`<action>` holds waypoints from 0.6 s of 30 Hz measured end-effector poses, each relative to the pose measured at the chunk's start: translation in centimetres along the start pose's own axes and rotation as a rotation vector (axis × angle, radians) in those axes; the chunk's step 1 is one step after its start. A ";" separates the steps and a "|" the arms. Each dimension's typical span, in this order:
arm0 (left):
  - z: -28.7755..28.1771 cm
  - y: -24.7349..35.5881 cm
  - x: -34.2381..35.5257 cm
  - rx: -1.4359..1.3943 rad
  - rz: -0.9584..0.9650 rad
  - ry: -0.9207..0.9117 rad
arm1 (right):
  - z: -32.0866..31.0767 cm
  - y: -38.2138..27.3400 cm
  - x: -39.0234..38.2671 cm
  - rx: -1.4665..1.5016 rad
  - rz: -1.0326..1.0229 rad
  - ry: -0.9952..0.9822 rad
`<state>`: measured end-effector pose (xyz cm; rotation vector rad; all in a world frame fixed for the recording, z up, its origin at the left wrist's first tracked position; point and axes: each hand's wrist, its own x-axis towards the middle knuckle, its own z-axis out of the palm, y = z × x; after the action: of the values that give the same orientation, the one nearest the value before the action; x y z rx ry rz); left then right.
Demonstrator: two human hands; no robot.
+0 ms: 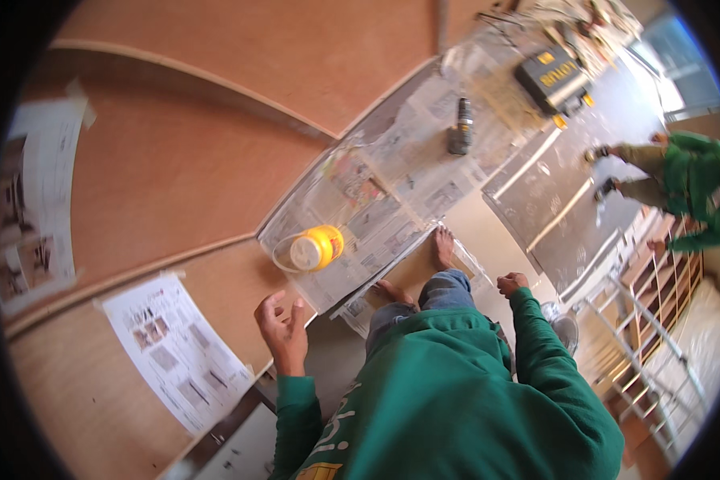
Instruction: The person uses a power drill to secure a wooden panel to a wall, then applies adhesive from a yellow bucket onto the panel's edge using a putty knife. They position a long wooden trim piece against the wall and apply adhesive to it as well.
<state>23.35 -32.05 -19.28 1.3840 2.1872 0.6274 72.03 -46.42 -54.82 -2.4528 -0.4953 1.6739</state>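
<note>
My left hand [284, 330] is raised beside the wooden panels. Its fingers are loosely bent and apart from the thumb, and nothing shows in it. Nearest to it is a yellow bucket [328, 245] with a whitish lid and a thin handle, on the paper-covered floor [392, 192]. Two printed sheets are taped to the wood on the left: the nearer sheet [172, 344] and a farther sheet [44, 188]. My right hand [512, 284] hangs in front of my right sleeve with its fingers curled closed; whatever might be inside is hidden.
A dark cordless drill [461, 132] stands on the floor ahead. Beyond it lies a black tool case [554, 80] with yellow latches. A person in green [692, 180] stands at the right, near a metal ladder [648, 336]. My bare feet [444, 246] are on a board-like surface.
</note>
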 end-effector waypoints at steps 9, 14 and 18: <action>2.3 -7.6 -4.1 0.051 -0.198 0.014 | -0.8 -9.3 2.7 -0.302 -0.264 0.089; 3.2 -10.9 -5.9 -0.056 -0.376 0.016 | 2.9 -13.2 3.5 -0.497 -0.382 0.059; 2.5 -13.7 -6.9 -0.027 -0.403 0.006 | 8.0 -15.4 3.7 -0.482 -0.472 -0.029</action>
<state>17.89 -43.31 -28.52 0.8868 2.3574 0.5066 62.92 -31.34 -56.65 -2.3201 -1.4970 1.5154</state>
